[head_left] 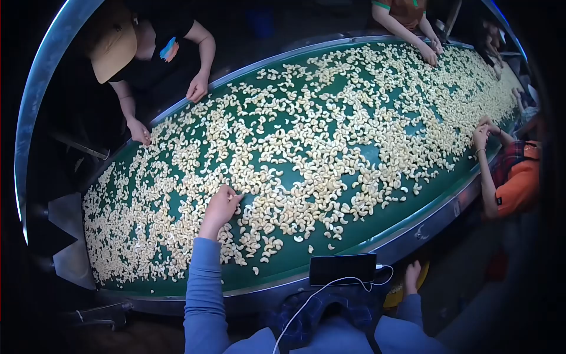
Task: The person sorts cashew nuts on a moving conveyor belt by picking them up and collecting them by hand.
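Observation:
My left hand [220, 206] reaches over the green belt [289, 172], its fingers curled in a pinch right above the cashews [312, 200]. Whether a nut sits between those fingertips is too small to see. Pale cashews lie loose all around it, with green showing through in patches. Down at the lower right, outside the belt's edge, my right hand [413, 275] is closed beside a yellow container [422, 277]. What it holds, if anything, is hidden. A few pale pieces show inside the container.
A phone [342, 269] with a white cable [312, 296] is in front of my chest. The metal rim [420, 233] borders the belt. Across from me a person in a cap [115, 52] works at the nuts; others work farther right. Metal guides [72, 264] stand at the left end.

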A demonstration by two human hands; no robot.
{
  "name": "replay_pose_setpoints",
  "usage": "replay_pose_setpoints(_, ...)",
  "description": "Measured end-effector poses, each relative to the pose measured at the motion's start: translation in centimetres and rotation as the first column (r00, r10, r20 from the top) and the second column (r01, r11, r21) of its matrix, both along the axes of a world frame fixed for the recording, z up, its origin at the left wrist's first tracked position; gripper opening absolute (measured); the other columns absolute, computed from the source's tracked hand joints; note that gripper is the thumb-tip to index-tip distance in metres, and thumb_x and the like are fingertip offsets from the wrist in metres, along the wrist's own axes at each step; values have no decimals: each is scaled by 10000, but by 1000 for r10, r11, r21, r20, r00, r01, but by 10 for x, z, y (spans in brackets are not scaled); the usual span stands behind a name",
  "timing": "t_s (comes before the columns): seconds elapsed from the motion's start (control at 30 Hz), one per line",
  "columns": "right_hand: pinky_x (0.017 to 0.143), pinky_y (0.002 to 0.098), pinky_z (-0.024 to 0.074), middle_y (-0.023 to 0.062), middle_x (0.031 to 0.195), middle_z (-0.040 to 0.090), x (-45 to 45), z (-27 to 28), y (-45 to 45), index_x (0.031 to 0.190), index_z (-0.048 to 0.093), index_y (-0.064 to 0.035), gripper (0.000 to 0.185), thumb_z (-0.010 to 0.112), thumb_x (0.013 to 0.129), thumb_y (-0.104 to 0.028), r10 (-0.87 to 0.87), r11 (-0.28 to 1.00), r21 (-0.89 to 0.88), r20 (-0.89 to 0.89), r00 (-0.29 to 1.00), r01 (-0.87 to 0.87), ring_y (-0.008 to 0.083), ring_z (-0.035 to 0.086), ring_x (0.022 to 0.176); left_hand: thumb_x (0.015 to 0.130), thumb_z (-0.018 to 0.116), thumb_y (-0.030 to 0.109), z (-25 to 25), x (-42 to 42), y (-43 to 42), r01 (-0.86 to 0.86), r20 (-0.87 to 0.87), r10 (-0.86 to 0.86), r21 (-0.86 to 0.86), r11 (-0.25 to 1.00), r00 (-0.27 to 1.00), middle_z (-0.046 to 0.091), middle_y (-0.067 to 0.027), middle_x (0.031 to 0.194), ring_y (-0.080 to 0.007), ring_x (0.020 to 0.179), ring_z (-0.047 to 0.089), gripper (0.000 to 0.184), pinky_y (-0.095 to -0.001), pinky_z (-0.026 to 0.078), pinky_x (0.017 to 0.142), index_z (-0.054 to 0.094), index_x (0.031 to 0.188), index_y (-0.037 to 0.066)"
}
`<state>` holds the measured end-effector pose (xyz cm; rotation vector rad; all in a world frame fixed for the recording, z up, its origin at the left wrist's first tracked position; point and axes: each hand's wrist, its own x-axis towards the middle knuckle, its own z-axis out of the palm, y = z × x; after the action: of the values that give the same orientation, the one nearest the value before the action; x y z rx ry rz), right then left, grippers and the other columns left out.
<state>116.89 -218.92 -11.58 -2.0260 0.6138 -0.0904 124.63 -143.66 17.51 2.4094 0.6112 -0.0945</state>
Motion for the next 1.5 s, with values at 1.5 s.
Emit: replay_pose_setpoints(1.5,760,400,540,216,1076,544,221,390,149,1147,531,-6,538,362,1016,-499,481,-799,601,602,637,35,288,578,808,869,636,37,2,129,-158,-215,664,112,76,974,740,657,-143,888,-282,855,650,83,-333,507,754,677,933,4)
